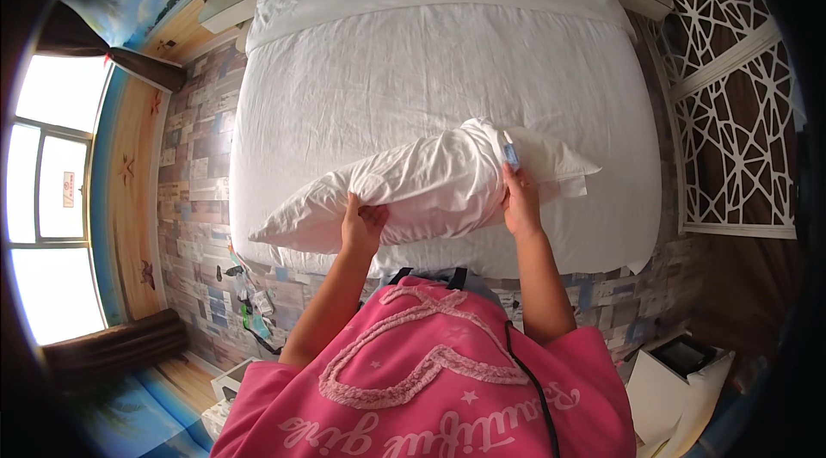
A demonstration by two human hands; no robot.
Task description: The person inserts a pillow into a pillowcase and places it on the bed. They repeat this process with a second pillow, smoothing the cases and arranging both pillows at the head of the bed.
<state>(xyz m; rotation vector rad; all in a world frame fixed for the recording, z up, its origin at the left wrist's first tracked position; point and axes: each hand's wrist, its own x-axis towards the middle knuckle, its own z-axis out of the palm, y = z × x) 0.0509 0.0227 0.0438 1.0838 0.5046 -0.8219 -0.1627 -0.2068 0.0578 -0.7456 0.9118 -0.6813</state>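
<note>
A small blue-and-white label (pixel 511 153) sits at the pillowcase's gathered mouth, its print too small to make out. Pale lettering (pixel 430 441) runs across the person's pink top (pixel 400 411) (upside down from this view), beneath a fuzzy pink outline and small stars. On the bright window (pixel 53 273) is a rectangular sticker (pixel 68 190) with red marks, also too small to read.

The white pillowcase (pixel 413 178) lies aslant near the close edge of the bed (pixel 430 71), covering most of the pillow (pixel 555 157), whose bare, creamier end sticks out to the right. The left hand (pixel 365 224) pinches the case's near side, fingers curled into the cloth. The right hand (pixel 520 200) grips the bunched mouth just below the label, thumb and fingers drawn close together.

The bed wears smooth white linen, with a folded band toward the far end. Around it spreads a patchwork plank floor (pixel 194 170) in grey, brown and blue; loose items (pixel 258 301) lie on it at the left. A beach mural (pixel 133 170) with starfish frames the window, brown curtains (pixel 120 346) are gathered beside it, and a white lattice screen (pixel 736 144) stands at the right.
</note>
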